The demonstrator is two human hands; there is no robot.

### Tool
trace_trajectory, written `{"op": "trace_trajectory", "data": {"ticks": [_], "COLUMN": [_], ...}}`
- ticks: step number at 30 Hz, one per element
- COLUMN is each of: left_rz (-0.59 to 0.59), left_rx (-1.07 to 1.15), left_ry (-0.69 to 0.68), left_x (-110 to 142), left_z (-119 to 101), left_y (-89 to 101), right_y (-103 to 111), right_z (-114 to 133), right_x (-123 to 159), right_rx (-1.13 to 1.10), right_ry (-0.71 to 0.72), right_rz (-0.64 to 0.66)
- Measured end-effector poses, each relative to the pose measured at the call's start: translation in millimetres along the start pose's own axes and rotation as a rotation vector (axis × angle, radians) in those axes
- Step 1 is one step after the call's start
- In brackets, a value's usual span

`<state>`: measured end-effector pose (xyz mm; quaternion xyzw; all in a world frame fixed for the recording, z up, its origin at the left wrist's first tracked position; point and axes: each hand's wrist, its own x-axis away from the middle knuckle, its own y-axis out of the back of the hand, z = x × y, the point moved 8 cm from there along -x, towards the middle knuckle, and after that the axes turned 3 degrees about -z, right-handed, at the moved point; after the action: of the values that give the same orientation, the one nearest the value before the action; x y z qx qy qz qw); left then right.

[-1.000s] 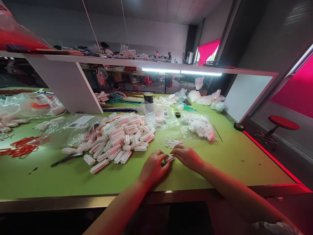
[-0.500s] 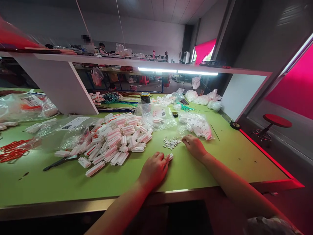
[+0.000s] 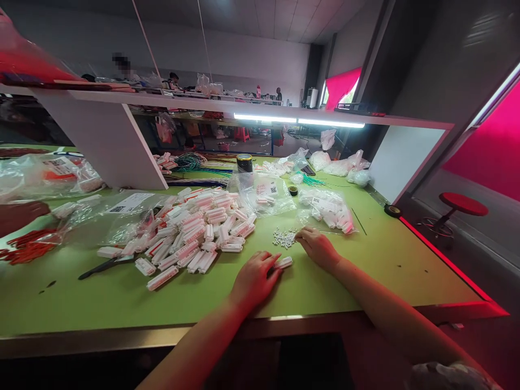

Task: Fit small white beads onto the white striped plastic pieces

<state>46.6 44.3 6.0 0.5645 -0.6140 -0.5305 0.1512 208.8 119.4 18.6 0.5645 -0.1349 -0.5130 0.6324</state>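
My left hand rests on the green table with thumb and fingers closed on a white plastic connector housing, whose right end sticks out past the fingertips. Just beyond lies a small heap of tiny white pieces. At the heap's right edge is my right hand, its fingertips pinched together; whatever is between them is too small to make out. Left of my hands a big pile of similar white connector housings covers the table.
A black-handled tool lies by the pile's left side. Clear bags of white parts stand behind my hands, near a tape roll. A co-worker's hand is above red wires at far left. A shelf spans the back.
My right hand has shifted slightly left to the heap's edge. More of the connector housing shows past my left fingers. A co-worker's hand has come in at far left.
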Motion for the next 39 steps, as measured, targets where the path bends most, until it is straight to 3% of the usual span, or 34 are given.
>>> {"op": "trace_trajectory", "data": {"ticks": [3, 7, 19, 24, 27, 32, 35, 39], "left_rz": [0.008, 0.014, -0.015, -0.017, -0.02, -0.017, 0.004, 0.009], "left_rx": [0.023, 0.036, 0.032, 0.034, 0.002, -0.078, -0.107, -0.133], "left_ry": [0.034, 0.041, 0.027, 0.035, 0.034, -0.045, -0.093, -0.124], "left_x": [-2, -2, -3, -3, -2, 0, 0, -1], "left_z": [3, 3, 1, 1, 2, -4, -10, -17], "left_y": [-1.2, -1.6, 0.8, 2.1, 1.8, -0.4, -2.9, -2.6], "right_y": [-1, -7, -14, -16, -8, 8, 3, -13], "right_z": [24, 46, 75, 85, 70, -5, -36, -49], "right_x": [9, 18, 25, 32, 29, 6, -5, -12], "right_rx": [-0.11, -0.039, 0.321, 0.333, 0.176, -0.003, -0.006, 0.034], "right_ry": [0.162, 0.286, 0.479, 0.491, 0.347, -0.037, -0.122, -0.188], "right_rz": [-0.007, 0.061, 0.152, 0.179, 0.134, -0.074, -0.074, 0.007]}}
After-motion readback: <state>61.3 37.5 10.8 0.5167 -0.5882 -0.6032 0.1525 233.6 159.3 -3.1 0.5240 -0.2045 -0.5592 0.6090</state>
